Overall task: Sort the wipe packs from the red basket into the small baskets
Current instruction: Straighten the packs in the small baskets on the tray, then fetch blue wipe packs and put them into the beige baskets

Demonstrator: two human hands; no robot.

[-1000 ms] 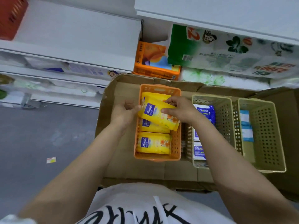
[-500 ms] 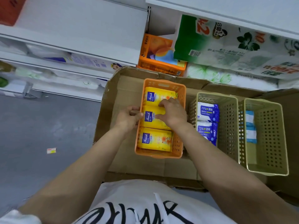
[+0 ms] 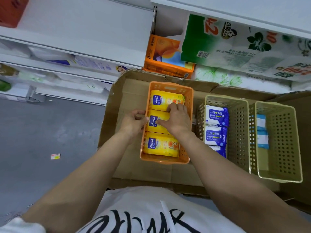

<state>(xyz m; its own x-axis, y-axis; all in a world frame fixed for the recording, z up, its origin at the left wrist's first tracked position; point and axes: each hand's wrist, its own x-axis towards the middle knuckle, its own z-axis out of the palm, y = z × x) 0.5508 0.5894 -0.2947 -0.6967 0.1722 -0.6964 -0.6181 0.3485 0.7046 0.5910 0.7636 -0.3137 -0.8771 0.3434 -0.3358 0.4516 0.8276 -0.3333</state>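
An orange basket (image 3: 168,84) on flattened cardboard holds three yellow wipe packs in a row. My right hand (image 3: 176,118) lies on the middle yellow pack (image 3: 154,122), thumb and fingers gripping it inside the basket. My left hand (image 3: 133,122) grips the basket's left wall beside that pack, thumb touching the pack's label. The far pack (image 3: 164,100) and the near pack (image 3: 160,145) lie flat. A beige basket (image 3: 239,132) to the right holds blue alcohol wipe packs (image 3: 217,115). A second beige basket (image 3: 282,140) holds light-blue packs (image 3: 261,130). A red basket corner (image 3: 10,12) shows on the top-left shelf.
The cardboard (image 3: 127,96) lies on a grey floor (image 3: 42,132) in front of white shelves. An orange tissue box (image 3: 165,59) and large green-and-white paper roll packs (image 3: 244,47) stand behind the baskets. A small label (image 3: 55,156) lies on the floor.
The yellow pack held tilted above the orange basket one second ago now lies flat in the middle slot. Both hands came down with it and stay on it.
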